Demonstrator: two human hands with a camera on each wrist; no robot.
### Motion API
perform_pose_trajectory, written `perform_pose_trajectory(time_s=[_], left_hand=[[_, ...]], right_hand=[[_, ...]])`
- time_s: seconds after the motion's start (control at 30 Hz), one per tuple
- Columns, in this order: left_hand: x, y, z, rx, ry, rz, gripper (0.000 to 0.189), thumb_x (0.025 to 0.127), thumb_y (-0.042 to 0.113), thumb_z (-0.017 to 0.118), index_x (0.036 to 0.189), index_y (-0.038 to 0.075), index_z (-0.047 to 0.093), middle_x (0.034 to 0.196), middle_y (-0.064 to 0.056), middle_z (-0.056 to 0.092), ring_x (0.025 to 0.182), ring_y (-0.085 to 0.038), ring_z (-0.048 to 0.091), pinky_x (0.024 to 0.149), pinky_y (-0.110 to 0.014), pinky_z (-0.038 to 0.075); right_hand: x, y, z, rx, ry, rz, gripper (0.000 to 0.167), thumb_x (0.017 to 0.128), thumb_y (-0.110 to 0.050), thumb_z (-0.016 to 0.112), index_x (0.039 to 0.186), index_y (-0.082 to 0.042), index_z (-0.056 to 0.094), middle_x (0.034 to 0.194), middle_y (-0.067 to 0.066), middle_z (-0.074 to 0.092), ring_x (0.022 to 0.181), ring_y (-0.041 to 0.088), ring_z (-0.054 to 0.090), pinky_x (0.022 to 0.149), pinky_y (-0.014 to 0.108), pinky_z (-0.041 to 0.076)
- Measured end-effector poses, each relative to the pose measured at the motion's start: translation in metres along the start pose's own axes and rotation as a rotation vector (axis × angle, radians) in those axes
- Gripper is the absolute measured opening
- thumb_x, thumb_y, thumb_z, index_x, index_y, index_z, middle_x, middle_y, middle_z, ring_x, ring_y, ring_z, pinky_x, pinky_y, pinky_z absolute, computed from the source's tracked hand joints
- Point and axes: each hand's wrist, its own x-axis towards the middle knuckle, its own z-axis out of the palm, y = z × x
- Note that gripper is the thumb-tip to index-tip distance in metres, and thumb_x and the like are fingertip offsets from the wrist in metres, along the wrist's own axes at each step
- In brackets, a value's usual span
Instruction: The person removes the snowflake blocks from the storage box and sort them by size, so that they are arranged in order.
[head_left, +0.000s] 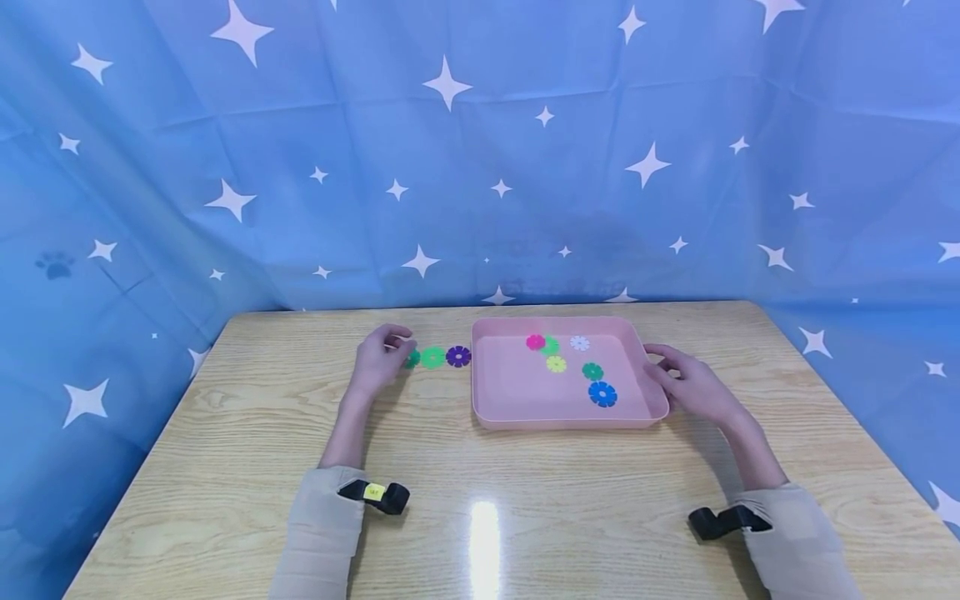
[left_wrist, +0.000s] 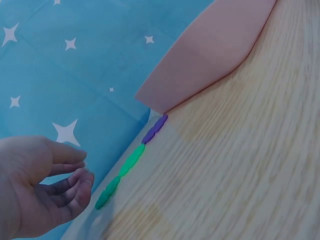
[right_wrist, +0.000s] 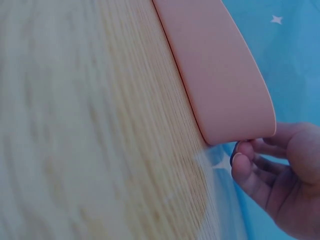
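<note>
My left hand [head_left: 382,358] hovers at the left end of a row of flower-shaped plastic discs, its fingers loosely bent and holding nothing. That row has a dark green disc [left_wrist: 107,193], a light green disc [head_left: 432,357] and a purple disc [head_left: 458,357], which reaches the pink tray [head_left: 555,423]. In the head view, my left fingers partly cover the dark green disc. At the tray's right end is my right hand [head_left: 690,387]. In the right wrist view, its thumb and fingertips pinch a thin dark disc [right_wrist: 232,153], mostly hidden, right beside the tray's wall.
Inside the tray lie a pink disc [head_left: 535,342], a yellow disc [head_left: 557,364], a white disc [head_left: 580,342], a blue disc [head_left: 602,394] and green ones, including a dark green disc [head_left: 592,372]. Behind the wooden table [head_left: 420,467] hangs a blue star-patterned curtain [head_left: 360,150].
</note>
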Motion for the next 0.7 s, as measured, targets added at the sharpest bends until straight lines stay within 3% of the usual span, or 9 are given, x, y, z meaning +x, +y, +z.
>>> perform_pose_trajectory(time_s=[0.23, 0.47, 0.7], left_hand=[[-0.004, 0.015, 0.009, -0.05, -0.033, 0.026, 0.029, 0.097, 0.01, 0.065, 0.122, -0.005, 0.064, 0.102, -0.017, 0.063, 0.086, -0.021, 0.06, 0.072, -0.026, 0.049], [-0.008, 0.028, 0.02, -0.092, -0.069, 0.051, 0.029, 0.097, 0.01, 0.065, 0.122, -0.006, 0.064, 0.1, -0.015, 0.063, 0.082, -0.02, 0.061, 0.069, -0.025, 0.051], [-0.011, 0.04, 0.035, -0.078, -0.109, 0.093, 0.027, 0.096, 0.01, 0.066, 0.12, -0.003, 0.065, 0.099, -0.014, 0.064, 0.085, -0.022, 0.061, 0.071, -0.027, 0.051]], right_hand=[[0.0, -0.001, 0.0, -0.008, -0.001, 0.001, 0.055, 0.108, -0.03, 0.049, 0.15, 0.003, 0.039, 0.107, 0.019, 0.063, 0.083, 0.026, 0.058, 0.06, 0.03, 0.051], [-0.001, 0.0, 0.0, -0.007, -0.004, -0.001, 0.055, 0.108, -0.031, 0.048, 0.15, 0.003, 0.039, 0.108, 0.019, 0.064, 0.082, 0.025, 0.058, 0.061, 0.03, 0.05], [0.0, -0.001, 0.0, -0.006, 0.0, -0.005, 0.054, 0.109, -0.03, 0.047, 0.15, 0.004, 0.039, 0.112, 0.022, 0.064, 0.083, 0.026, 0.058, 0.062, 0.03, 0.051]])
